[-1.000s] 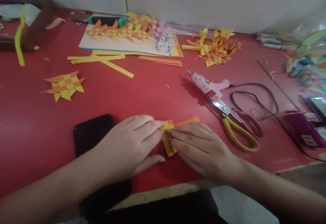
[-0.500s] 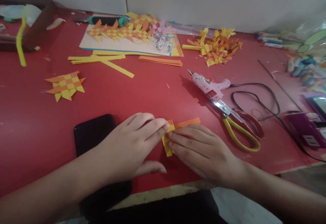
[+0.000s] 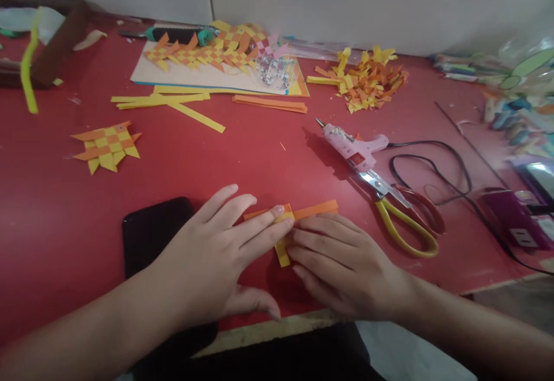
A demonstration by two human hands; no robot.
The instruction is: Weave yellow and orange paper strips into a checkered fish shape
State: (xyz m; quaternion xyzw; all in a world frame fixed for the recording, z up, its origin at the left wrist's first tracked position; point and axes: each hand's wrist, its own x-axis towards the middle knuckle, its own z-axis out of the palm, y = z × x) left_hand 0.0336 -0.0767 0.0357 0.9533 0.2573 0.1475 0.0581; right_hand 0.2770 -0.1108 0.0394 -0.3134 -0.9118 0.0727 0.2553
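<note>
Yellow and orange paper strips (image 3: 282, 254) cross each other on the red table in front of me. An orange strip (image 3: 318, 208) sticks out to the right, and a short orange end shows at the left. My left hand (image 3: 229, 248) is spread, its index and middle fingertips pressing on the top of the crossing and its thumb apart. My right hand (image 3: 346, 265) has its fingers together and slightly bent, holding the strips down from the right side. Its fingers hide part of the crossing. Under my left forearm lies a black phone (image 3: 151, 231).
A woven paper fish (image 3: 108, 147) lies at left. Behind are yellow strips (image 3: 190, 114), orange strips (image 3: 268, 104), more woven fish (image 3: 201, 55) and paper scraps (image 3: 367, 83). A pink glue gun (image 3: 357, 147), its black cord and scissors (image 3: 407, 236) lie at right, near a purple box (image 3: 517, 219).
My left hand's fingers have spread apart, with the outer ones lifted, and the orange strip's left end has come into view. My right hand stays on the strips.
</note>
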